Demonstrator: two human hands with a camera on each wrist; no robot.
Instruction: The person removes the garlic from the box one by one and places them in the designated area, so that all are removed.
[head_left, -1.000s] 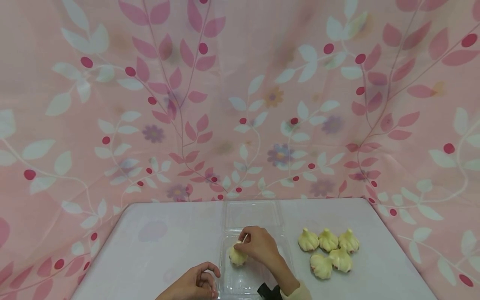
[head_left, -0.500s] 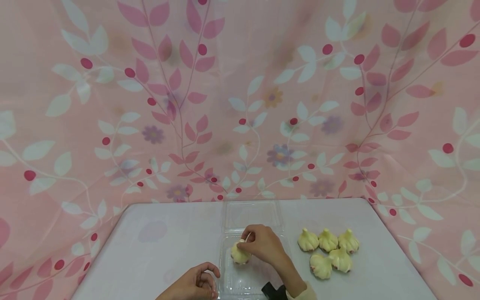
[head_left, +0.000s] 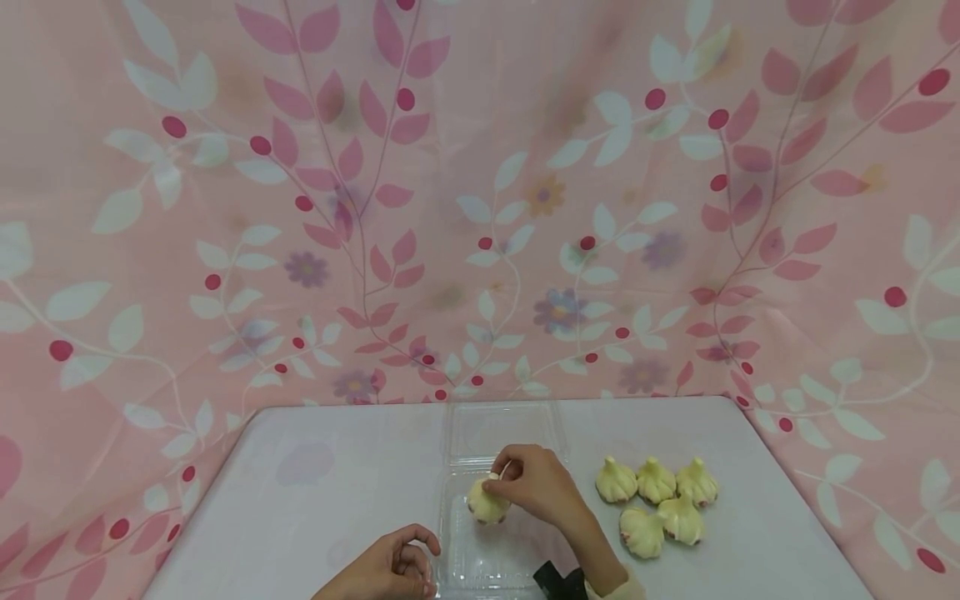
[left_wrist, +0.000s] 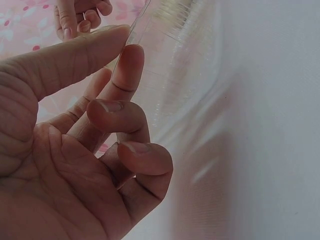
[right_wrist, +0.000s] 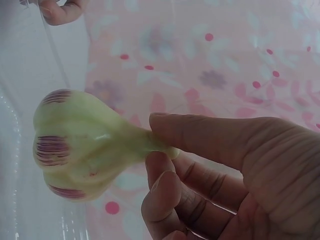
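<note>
My right hand (head_left: 542,483) pinches a garlic bulb (right_wrist: 82,145) by its stem, between thumb and fingers. The bulb is pale green-yellow with purple streaks at its base. In the head view it appears over the clear plastic clamshell box (head_left: 453,554), whose lid (head_left: 506,429) lies open toward the far side. At the box's left rim my left hand (head_left: 393,562) pinches the thin plastic edge with thumb and index finger; its other fingers are curled, as the left wrist view (left_wrist: 95,125) shows.
Several more garlic bulbs (head_left: 656,481) sit grouped on the white table (head_left: 337,467) right of the box. A pink floral curtain (head_left: 480,208) hangs behind the table. A black strap piece (head_left: 558,579) is at my right wrist.
My right hand has moved slightly right and toward the far side, carrying the garlic bulb with it. My left hand has stayed at the box's rim.
</note>
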